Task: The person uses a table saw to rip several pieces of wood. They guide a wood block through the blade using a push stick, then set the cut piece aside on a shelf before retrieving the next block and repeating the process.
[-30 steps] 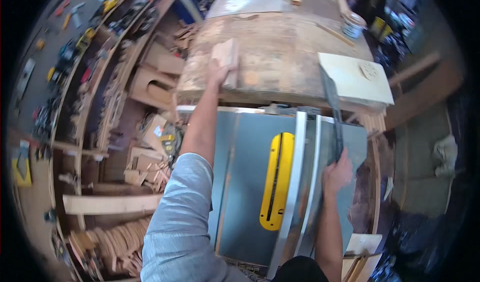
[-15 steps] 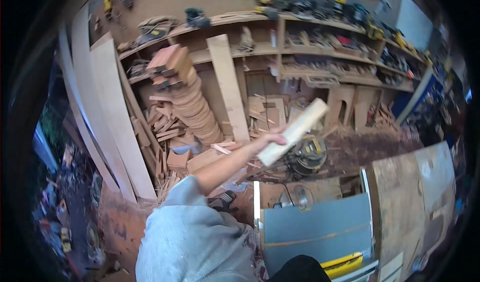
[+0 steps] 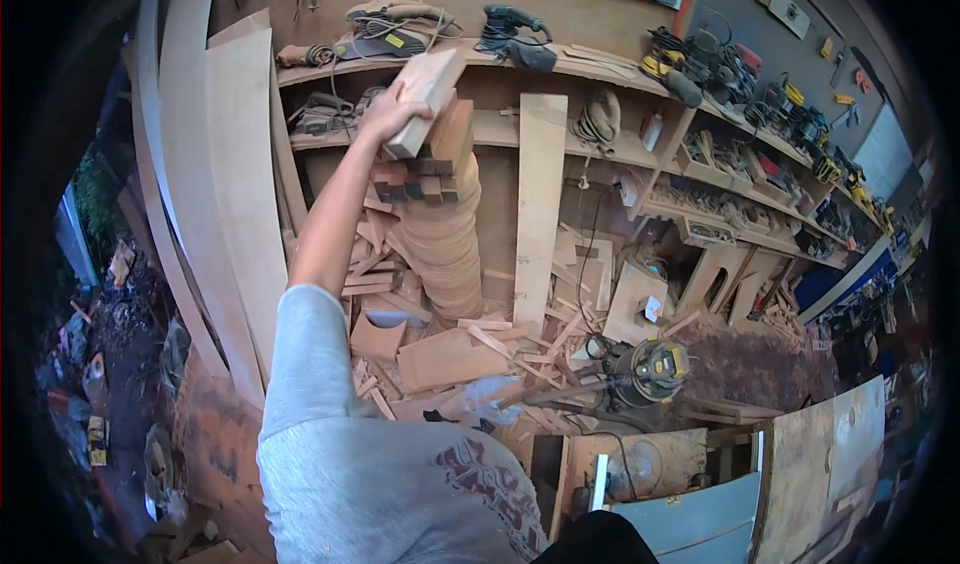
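Note:
My left hand [image 3: 392,114] reaches far out with its arm stretched. Its fingers are wrapped round the near end of a pale wooden block [image 3: 437,76]. The block is right over a small stack of reddish wooden blocks [image 3: 452,134]; whether it rests on them I cannot tell. Under that stack stands a tall pile of curved wooden pieces [image 3: 440,254], layered one on another. My right hand is out of view.
Long boards [image 3: 235,164] lean at the left, and another plank [image 3: 540,204] stands beside the pile. Behind are shelves [image 3: 500,129] with power tools. Wood offcuts [image 3: 450,359] litter the floor near a shop vacuum [image 3: 645,372]. A blue-grey-topped bench [image 3: 700,519] is at lower right.
My left hand has carried the pale block from above the vacuum leftward and away to the top of the stack. The view has turned left.

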Tool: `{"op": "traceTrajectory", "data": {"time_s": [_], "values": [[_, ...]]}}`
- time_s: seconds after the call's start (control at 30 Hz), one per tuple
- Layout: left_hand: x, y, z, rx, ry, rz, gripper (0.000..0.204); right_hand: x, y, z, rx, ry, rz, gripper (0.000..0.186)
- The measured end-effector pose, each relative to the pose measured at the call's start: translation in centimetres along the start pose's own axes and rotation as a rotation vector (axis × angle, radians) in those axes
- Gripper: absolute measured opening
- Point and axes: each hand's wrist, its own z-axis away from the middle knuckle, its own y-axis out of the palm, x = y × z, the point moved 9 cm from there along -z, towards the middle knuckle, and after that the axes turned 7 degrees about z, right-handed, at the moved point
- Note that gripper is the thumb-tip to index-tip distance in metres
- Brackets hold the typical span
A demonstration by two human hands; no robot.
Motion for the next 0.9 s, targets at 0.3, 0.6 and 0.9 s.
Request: {"op": "traceTrajectory", "data": {"time_s": [0.3,0.6,0.9], "values": [[8.6,2.4,-11.7,0.065,-0.369,-0.37,0.119,18.4,-2.2,6.8,0.236,-0.039,-0.145,0.051],[15.4,5.7,-15.6,0.23,-0.25,-0.329,0.145,24.5,-4.9,11.0,0.079,-0.089,-0.12,0.045],[19.6,5.3,-17.6,0.128,-0.194,-0.235,0.108,28.1,-4.9,13.2,0.147,0.043,-0.262,0.043]]}}
